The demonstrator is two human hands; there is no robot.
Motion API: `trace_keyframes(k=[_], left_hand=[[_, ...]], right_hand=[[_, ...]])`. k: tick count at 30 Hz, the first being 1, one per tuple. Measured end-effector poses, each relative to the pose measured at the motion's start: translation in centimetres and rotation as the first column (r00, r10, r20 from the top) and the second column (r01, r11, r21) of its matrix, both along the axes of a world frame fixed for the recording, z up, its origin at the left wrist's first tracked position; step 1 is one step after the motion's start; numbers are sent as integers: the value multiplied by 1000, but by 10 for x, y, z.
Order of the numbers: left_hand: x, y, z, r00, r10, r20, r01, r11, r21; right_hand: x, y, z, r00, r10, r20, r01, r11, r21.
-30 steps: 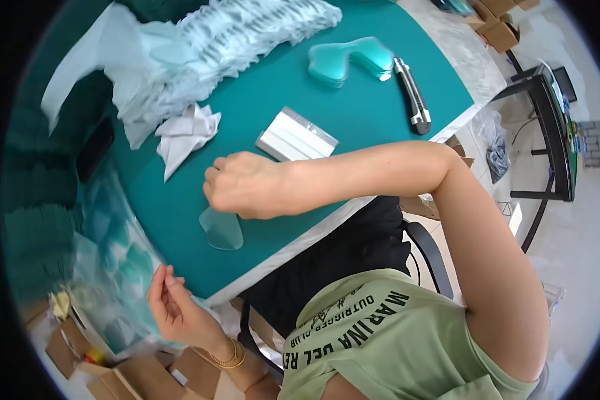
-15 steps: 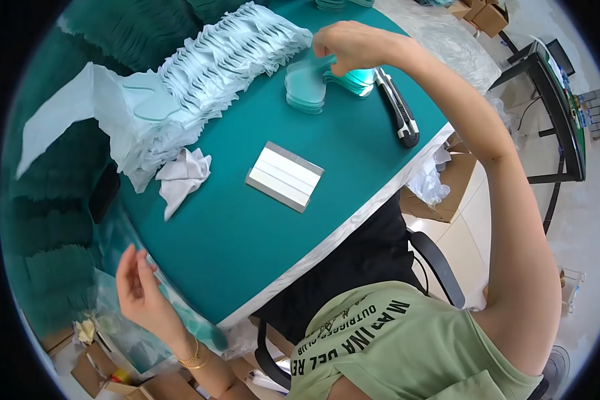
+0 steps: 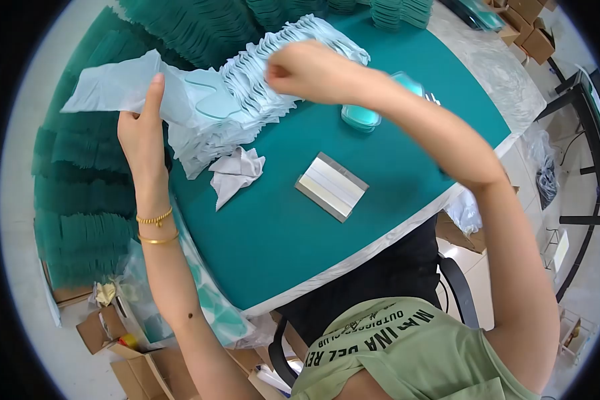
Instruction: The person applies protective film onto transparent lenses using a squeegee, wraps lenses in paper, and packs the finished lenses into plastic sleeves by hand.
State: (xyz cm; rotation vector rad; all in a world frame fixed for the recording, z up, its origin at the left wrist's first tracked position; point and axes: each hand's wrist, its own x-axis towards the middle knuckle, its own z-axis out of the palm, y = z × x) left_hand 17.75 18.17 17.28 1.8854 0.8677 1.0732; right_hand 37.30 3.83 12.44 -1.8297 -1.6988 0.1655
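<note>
Softly – L hand [image 3: 140,133] grips thin sheet [image 3: 110,85], R hand [image 3: 307,72] nr ruffled stack [image 3: 247,75].

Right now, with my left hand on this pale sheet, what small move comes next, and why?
I'd probably fold the pale sheet over the clear shaped piece: your left hand grips the sheet beside it, and the piece lies uncovered on the layered stack.

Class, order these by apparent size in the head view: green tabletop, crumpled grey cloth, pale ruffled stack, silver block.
1. Green tabletop
2. Pale ruffled stack
3. Silver block and crumpled grey cloth: too alike to rank
</note>
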Motion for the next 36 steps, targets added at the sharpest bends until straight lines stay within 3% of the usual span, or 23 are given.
trace_keyframes(k=[2, 4, 6, 7, 9, 13, 17, 22, 24, 25, 27, 28, 29, 30, 31, 32, 33, 36], left_hand=[[3, 13, -8, 999, 11, 54, -15, 997, 70], [-1, 20, -10, 998, 70, -4, -70, 997, -23], [-6, 20, -13, 995, 103, 3, -103, 995, -1], [-9, 15, -13, 995, 96, 0, -96, 995, 1], [-18, 13, -15, 995, 96, -6, -96, 995, -5], [-31, 16, -23, 995, 95, -36, -97, 994, -57], [-31, 8, -20, 996, 84, 13, -81, 988, -130], [-53, 5, -12, 998, 35, -60, -45, 983, -180], [-71, 1, -9, 998, 37, -59, -50, 973, -227], [-83, -2, -7, 999, 26, -44, -36, 971, -235], [-117, 2, -11, 998, 46, -30, -52, 972, -231], [-137, 5, -15, 996, 79, -46, -87, 970, -226], [-158, 4, -17, 989, 129, -66, -140, 970, -198], [-180, 5, -23, 979, 179, -100, -195, 960, -199], [-203, 7, -25, 963, 233, -132, -256, 948, -188], [-228, 13, -33, 953, 271, -136, -295, 931, -214], [-253, 18, -42, 947, 294, -131, -319, 910, -265], [-315, 33, -71, 911, 378, -164, -412, 851, -325]], right_hand=[[-8, 58, -16, 983, -88, -162, 97, 994, 48], [-13, 109, -15, 935, -246, -256, 209, 964, -161], [-14, 147, -19, 950, -260, -171, 190, 919, -346], [-16, 160, -19, 952, -253, -174, 181, 920, -347], [-20, 179, -20, 929, -318, -189, 177, 832, -526], [-18, 196, -20, 900, -403, -168, 205, 729, -653], [-18, 206, -24, 929, -357, -101, 198, 708, -678], [-3, 190, -27, 870, -385, -310, 114, 766, -632], [6, 187, -36, 794, -458, -400, 217, 827, -518], [21, 205, -43, 807, -409, -425, 134, 829, -543], [19, 167, -33, 831, -267, -487, 175, 958, -227], [14, 126, -1, 779, -176, -601, 19, 966, -258], [-12, 92, 32, 941, -304, -146, 231, 897, -377], [-10, 78, 22, 966, -97, -238, 19, 951, -309], [-42, 41, 30, 993, -6, -119, -20, 976, -215], [-45, 43, -5, 990, 133, -50, -138, 983, -123], [-76, 16, -5, 978, 127, -168, -163, 961, -223], [-137, -7, -40, 929, 354, -110, -370, 860, -351]])
